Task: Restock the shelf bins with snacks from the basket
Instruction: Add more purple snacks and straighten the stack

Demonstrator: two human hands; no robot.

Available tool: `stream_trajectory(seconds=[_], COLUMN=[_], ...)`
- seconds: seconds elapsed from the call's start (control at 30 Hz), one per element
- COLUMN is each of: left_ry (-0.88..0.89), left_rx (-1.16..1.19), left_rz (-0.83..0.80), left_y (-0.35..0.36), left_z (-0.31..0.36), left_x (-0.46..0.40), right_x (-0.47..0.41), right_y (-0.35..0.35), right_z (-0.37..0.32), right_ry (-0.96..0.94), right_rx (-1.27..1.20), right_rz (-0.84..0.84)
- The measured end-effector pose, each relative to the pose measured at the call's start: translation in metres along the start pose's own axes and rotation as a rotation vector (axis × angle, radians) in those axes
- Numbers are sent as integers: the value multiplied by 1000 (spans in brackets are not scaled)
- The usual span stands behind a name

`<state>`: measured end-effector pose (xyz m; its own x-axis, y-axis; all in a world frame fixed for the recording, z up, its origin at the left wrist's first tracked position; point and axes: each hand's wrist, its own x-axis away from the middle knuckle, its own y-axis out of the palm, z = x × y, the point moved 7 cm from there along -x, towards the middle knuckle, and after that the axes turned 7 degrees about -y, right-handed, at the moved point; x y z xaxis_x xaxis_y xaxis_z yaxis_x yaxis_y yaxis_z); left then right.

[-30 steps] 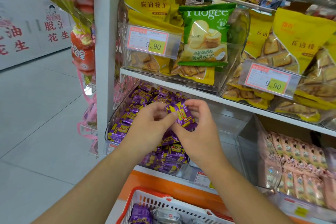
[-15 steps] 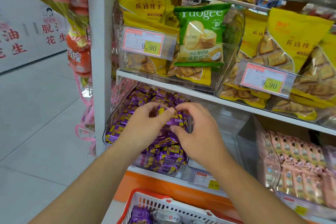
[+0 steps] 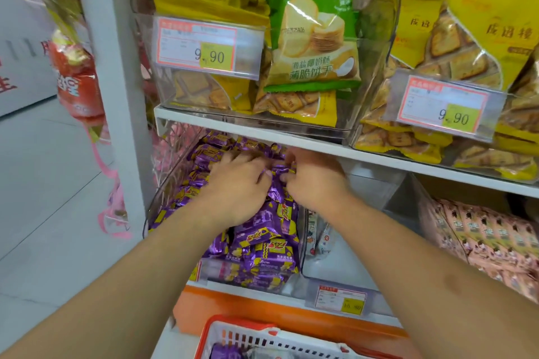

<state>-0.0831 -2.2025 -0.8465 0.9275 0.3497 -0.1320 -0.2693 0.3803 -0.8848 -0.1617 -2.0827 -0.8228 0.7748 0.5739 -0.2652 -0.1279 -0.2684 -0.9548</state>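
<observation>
Both hands are down in the clear bin of purple snack packs, the one on the lower shelf just under the white shelf edge. The left hand is palm-down on the pile with its fingers curled into the packs, and the right hand is right beside it, thumb and fingers pinching a purple wrapper between the two hands. So neither hand is free, both are grasping packs at the top of the pile.

The red basket sits below the bin, at the bottom of the view, and I can just make out a purple pack or so left in it.

My take on doing this step well: the bin looks pretty full near the front, so I'd push the fresh packs toward the back under the shelf edge rather than heaping them up front, where they could slide over the low front wall. Spread them flat with the palms and let go only once they sit level. The neighbouring clear bin just right of the purple one looks nearly bare, only a few pale packets at its left wall, so keep the purple ones from spilling over the divider. Then back to the basket for the rest.
</observation>
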Motion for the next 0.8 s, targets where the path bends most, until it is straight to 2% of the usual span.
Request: stream_trajectory(seconds=[0.17, 0.43, 0.53, 0.63, 0.7, 0.8], left_ry=[1, -9, -26, -37, -28, -60], left_rx=[-39, -51, 84, 182, 249, 304], left_rz=[-100, -130, -103, 8, 93, 111], left_y=[14, 18, 14, 2, -8, -17], left_z=[6, 5, 0, -8, -14, -19], left_x=[-1, -3, 0, 9, 18, 32], right_x=[4, 7, 5, 7, 13, 23], right_y=[3, 12, 13, 12, 8, -2], right_z=[-10, -5, -3, -3, 0, 4], right_ry=[-57, -64, -57, -43, -11, 26], right_rx=[142, 178, 181, 117, 43, -41], right_rz=[17, -5, -31, -36, -10, 62])
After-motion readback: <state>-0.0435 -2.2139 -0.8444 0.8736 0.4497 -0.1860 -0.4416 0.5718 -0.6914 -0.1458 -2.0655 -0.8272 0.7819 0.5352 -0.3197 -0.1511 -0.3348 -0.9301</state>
